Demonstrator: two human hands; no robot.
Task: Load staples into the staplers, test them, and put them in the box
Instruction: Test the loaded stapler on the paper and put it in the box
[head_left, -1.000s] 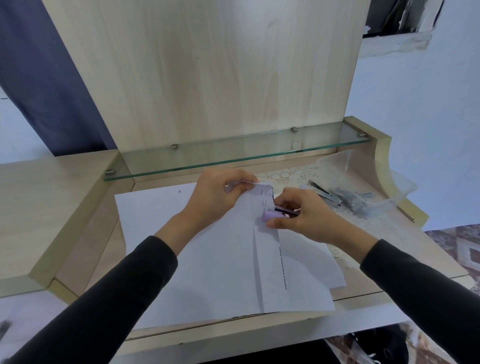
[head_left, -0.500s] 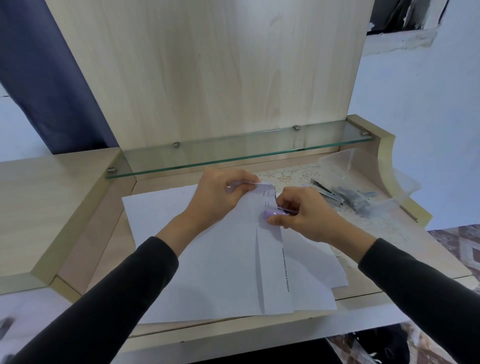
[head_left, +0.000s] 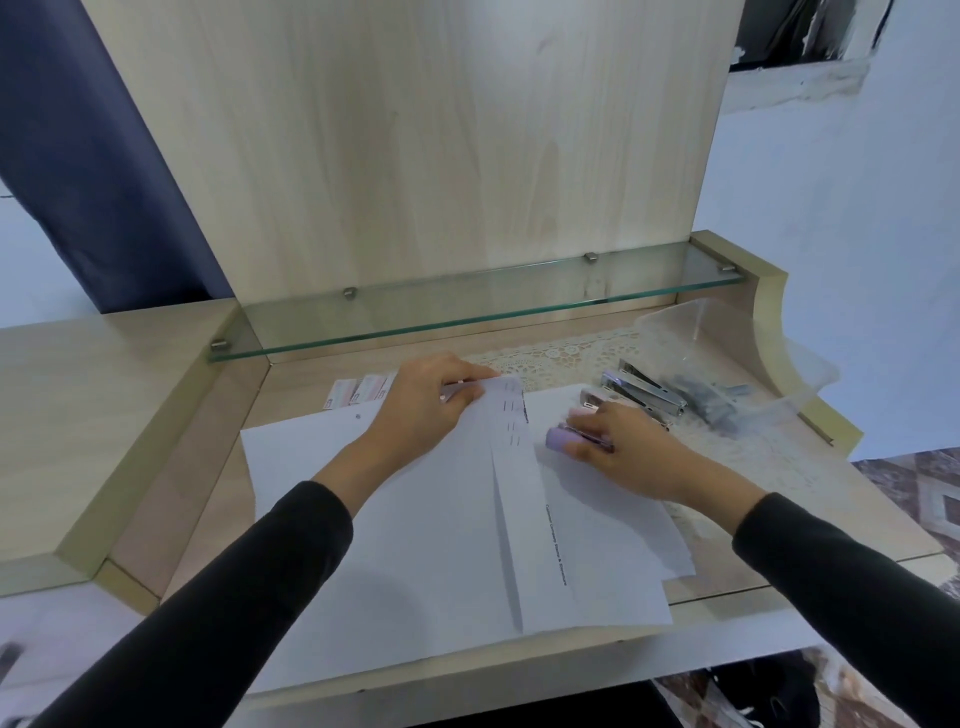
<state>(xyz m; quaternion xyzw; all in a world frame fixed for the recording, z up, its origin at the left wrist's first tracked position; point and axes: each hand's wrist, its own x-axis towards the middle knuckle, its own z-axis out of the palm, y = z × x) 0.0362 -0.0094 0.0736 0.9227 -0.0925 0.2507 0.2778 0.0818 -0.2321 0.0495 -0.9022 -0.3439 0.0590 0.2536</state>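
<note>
Both grips clamped: left hand (head_left: 422, 406) pinching paper (head_left: 415, 545), right hand (head_left: 626, 453) around purple stapler (head_left: 560, 439).

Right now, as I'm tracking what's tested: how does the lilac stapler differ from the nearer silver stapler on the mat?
The rounded lilac stapler is gripped by the right hand on the white paper; the angular silver metal stapler lies untouched on the lace mat. Lilac looks matte, silver shiny. Both are on the wooden desk.
</note>
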